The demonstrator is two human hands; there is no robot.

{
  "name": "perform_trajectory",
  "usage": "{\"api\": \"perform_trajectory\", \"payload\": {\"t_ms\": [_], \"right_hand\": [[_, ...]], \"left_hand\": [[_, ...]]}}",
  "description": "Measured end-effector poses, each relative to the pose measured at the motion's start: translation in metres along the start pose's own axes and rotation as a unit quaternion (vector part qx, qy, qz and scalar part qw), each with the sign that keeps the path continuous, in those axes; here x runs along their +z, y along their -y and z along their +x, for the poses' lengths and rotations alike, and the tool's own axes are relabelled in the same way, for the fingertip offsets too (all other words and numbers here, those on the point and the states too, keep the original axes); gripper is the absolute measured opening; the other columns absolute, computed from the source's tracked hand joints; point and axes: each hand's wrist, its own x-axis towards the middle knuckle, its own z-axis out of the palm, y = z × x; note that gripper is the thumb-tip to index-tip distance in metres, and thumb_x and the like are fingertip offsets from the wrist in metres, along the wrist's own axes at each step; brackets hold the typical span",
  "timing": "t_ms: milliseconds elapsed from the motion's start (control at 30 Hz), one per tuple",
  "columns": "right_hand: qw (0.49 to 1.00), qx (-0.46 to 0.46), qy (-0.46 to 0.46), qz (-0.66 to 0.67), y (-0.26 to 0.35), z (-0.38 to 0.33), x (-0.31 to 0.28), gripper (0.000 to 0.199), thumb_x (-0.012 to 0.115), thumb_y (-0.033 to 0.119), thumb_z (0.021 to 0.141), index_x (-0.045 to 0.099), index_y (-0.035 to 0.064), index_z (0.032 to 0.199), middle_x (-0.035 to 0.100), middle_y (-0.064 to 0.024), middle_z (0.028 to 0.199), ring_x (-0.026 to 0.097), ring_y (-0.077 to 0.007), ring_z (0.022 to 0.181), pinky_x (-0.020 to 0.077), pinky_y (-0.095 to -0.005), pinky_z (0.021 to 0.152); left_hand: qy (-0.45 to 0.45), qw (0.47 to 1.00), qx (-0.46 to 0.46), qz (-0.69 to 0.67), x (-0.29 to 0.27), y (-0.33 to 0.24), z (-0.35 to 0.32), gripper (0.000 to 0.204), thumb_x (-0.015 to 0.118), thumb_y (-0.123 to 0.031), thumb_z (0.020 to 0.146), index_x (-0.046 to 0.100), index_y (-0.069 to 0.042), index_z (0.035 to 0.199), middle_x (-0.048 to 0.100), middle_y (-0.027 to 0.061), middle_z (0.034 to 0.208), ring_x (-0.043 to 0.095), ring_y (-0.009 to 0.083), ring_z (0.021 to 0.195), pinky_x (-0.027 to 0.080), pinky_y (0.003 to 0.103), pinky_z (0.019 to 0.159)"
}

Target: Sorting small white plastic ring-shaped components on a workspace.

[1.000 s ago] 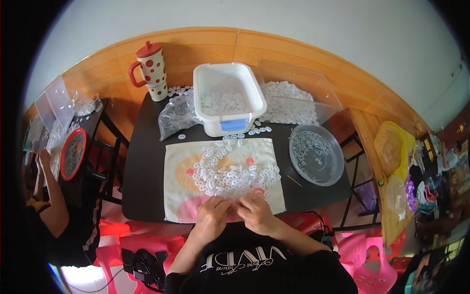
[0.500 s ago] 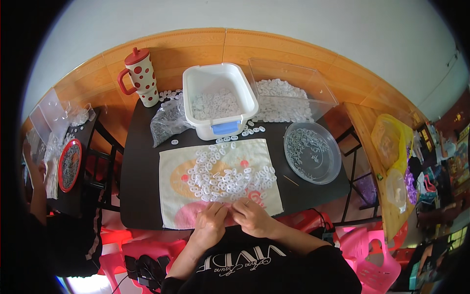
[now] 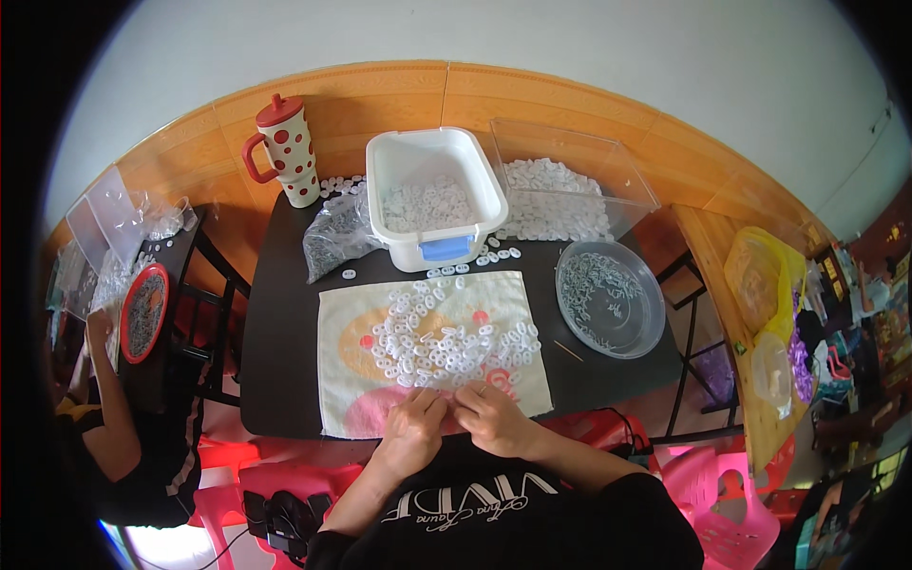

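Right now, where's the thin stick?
In the head view, the stick lies on the table to the right, between the cloth and the round tray's near-left edge, ahead and right of the right hand.

Holds curled left hand (image 3: 414, 424) and right hand (image 3: 490, 418) just beside each other over the near edge of a patterned cloth (image 3: 338, 318), close to heaped white oval pieces (image 3: 446, 356). Faces a white tub (image 3: 408, 255), a round dish (image 3: 622, 337) of small grey pieces (image 3: 591, 283) and a red-spotted tumbler (image 3: 291, 157).
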Motion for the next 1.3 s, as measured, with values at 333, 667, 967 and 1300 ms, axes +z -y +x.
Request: {"api": "perform_trajectory", "payload": {"t_ms": [333,667,967,1300], "right_hand": [[0.999,-0.004,-0.009,-0.043,0.009,0.004,-0.001,0.017,0.06,0.005,0.067,0.057,0.0003,0.083,0.054,-0.014,0.09,0.056,-0.0304,0.084,0.0482,-0.039,0.077],[0.944,0.019,-0.272,-0.184,-0.066,0.082,-0.146,0.008,0.058,-0.005,0.083,0.059,-0.0005,0.09,0.058,-0.0148,0.082,0.058,-0.0337,0.072,0.0468,-0.0425,0.062],[0.957,0.252,-0.137,0.044,-0.153,0.081,-0.137,0.01,0.06,-0.001,0.091,0.066,-0.0013,0.099,0.064,-0.0076,0.083,0.059,-0.0128,0.076,0.0481,-0.0267,0.068],[0.931,0.281,0.12,-0.198,-0.169,0.085,-0.063,0.034,0.059,0.002,0.086,0.062,0.0046,0.12,0.059,-0.0217,0.109,0.057,-0.042,0.106,0.0468,-0.0456,0.091]], "left_hand": [[-0.015,1.0,-0.013,0.011,0.0,-0.002,-0.003,0.022,0.059,0.009,0.067,0.062,0.001,0.087,0.06,0.0153,0.084,0.06,0.0359,0.079,0.051,0.043,0.064],[-0.066,0.987,-0.058,-0.135,-0.005,0.001,-0.005,0.02,0.07,0.002,0.078,0.069,0.003,0.098,0.066,0.0159,0.085,0.065,0.0309,0.075,0.052,0.036,0.065],[-0.112,0.983,-0.037,-0.144,-0.004,0.006,-0.007,0.021,0.071,0.004,0.076,0.069,0.004,0.097,0.066,0.0173,0.087,0.066,0.0322,0.075,0.052,0.036,0.064],[-0.118,0.988,-0.008,-0.095,-0.015,0.005,-0.003,0.026,0.071,0.006,0.071,0.069,0.002,0.096,0.066,0.014,0.09,0.06,0.0324,0.08,0.051,0.038,0.069]]}}
